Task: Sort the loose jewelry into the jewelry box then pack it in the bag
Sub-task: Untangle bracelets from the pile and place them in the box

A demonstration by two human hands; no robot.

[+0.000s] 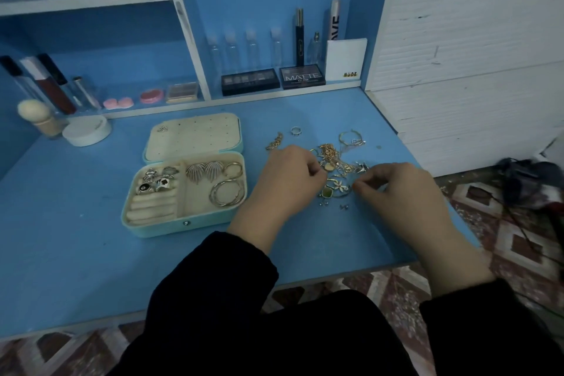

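Observation:
An open turquoise jewelry box (158, 230) lies on the blue desk, its cream lid (195, 136) folded back. Inside are several rings (154, 181), two heart-shaped earrings (205, 171) and hoop earrings (227, 192). A tangled pile of loose gold and silver jewelry (335, 162) lies to the right of the box. My left hand (290, 180) has its fingers curled at the pile's left edge. My right hand (393, 186) pinches a small piece at the pile's lower right. What each hand holds is too small to tell. No bag is clearly visible.
A silver ring (295, 131), a gold chain piece (274, 142) and thin bangles (351, 138) lie beyond the pile. Small studs (332, 204) lie near the desk's front. A white round jar (87, 130) and cosmetics (302, 76) stand at the back. A dark bundle (531, 180) lies on the floor at right.

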